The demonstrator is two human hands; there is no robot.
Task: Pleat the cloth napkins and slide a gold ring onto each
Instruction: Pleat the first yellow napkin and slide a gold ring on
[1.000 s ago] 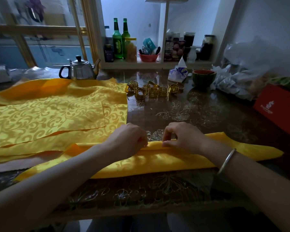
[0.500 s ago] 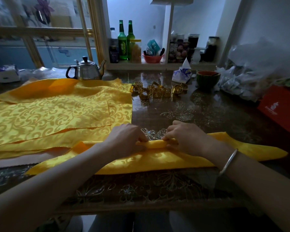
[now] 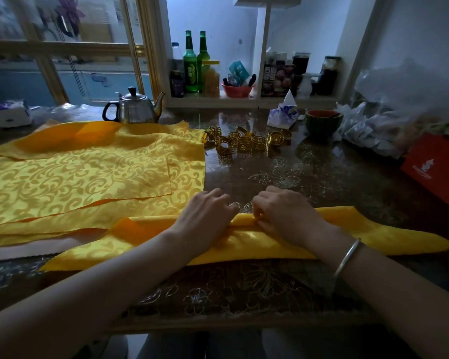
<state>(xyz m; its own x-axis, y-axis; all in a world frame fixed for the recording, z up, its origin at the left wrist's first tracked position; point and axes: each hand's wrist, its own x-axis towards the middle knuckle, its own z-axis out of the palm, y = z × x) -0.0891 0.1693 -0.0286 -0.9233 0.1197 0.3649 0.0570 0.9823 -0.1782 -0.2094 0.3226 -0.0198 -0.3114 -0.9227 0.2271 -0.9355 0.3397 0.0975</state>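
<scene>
A yellow patterned napkin (image 3: 360,234) lies folded into a long band across the table in front of me. My left hand (image 3: 205,216) and my right hand (image 3: 285,213) sit side by side on its middle, fingers curled over the far folded edge and pinching the pleat. A silver bangle circles my right wrist. Several gold rings (image 3: 246,142) stand in a cluster further back on the dark table. A stack of flat yellow napkins (image 3: 83,177) lies spread to the left.
A steel teapot (image 3: 134,110) stands behind the stack. A tissue pack (image 3: 283,114), a green bowl (image 3: 323,123), plastic bags (image 3: 373,130) and a red box (image 3: 436,164) line the right. Bottles and jars fill the shelf (image 3: 244,101) behind.
Both hands have shifted slightly along the fold edge and bunched the cloth into a raised pleat between them; the camera has tilted, nothing else moved.
</scene>
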